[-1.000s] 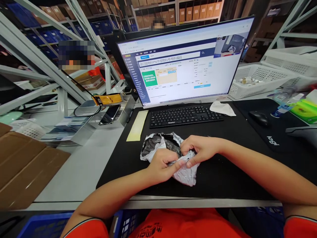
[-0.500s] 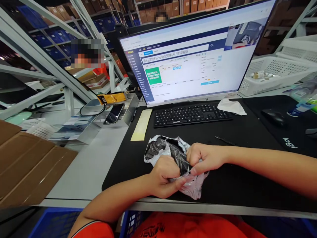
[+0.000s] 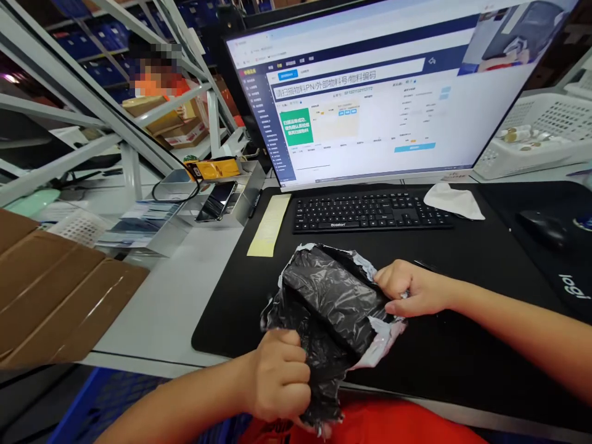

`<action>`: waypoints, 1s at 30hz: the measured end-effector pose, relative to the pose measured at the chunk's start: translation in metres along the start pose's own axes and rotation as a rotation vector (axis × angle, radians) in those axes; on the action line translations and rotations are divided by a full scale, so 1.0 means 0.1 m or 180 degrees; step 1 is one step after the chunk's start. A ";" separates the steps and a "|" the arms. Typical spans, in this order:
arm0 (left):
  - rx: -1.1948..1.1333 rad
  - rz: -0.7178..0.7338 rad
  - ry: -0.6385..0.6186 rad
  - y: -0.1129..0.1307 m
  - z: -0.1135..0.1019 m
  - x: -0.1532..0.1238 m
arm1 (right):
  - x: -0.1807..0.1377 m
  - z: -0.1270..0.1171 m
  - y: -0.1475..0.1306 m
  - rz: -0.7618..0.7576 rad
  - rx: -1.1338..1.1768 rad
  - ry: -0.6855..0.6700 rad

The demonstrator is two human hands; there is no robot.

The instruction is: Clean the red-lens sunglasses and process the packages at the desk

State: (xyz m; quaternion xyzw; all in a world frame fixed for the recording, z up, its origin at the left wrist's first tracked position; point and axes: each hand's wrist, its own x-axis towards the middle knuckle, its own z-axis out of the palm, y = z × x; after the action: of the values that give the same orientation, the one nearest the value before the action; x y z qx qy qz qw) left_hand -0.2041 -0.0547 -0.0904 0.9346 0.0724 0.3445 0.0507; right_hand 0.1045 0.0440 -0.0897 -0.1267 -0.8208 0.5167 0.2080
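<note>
A crumpled plastic mailer bag [image 3: 330, 302], grey outside and black inside, lies torn open on the black desk mat [image 3: 462, 259]. My left hand [image 3: 280, 379] is clenched on its near edge, down at the desk's front edge. My right hand [image 3: 409, 288] pinches the bag's right edge. The black lining is stretched wide between the two hands. Whatever is inside the bag is hidden.
Behind the bag are a black keyboard [image 3: 370, 213], a large monitor [image 3: 383, 92], a white tissue [image 3: 453, 200] and a mouse [image 3: 543, 225]. A yellow paper strip [image 3: 269, 225] and a phone [image 3: 216, 200] lie at left, with a cardboard box [image 3: 50, 290] beyond. A white basket [image 3: 536, 132] stands at right.
My hands have pulled apart: the left drew toward me and down, the right stayed on the mat. The bag has ripped open and its black lining now shows wide.
</note>
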 end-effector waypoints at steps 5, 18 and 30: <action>0.0068 -0.0582 -0.0053 0.12 0.08 -0.31 | -0.30 0.06 -0.05 0.0042 -0.0605 0.0231; 0.0189 -0.0632 -0.0087 0.03 0.06 -0.49 | -0.78 0.18 0.20 0.0074 -0.1889 0.0958; 0.0311 -0.0690 -0.0030 0.06 0.02 -0.68 | -0.80 0.15 0.11 0.0410 -0.2740 0.0868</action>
State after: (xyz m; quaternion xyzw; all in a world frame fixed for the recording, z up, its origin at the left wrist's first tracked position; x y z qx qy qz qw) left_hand -0.2528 -0.0724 -0.1344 0.9242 0.1895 0.3288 0.0423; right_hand 0.1674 0.0030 -0.1226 -0.3194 -0.9164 0.1190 0.2099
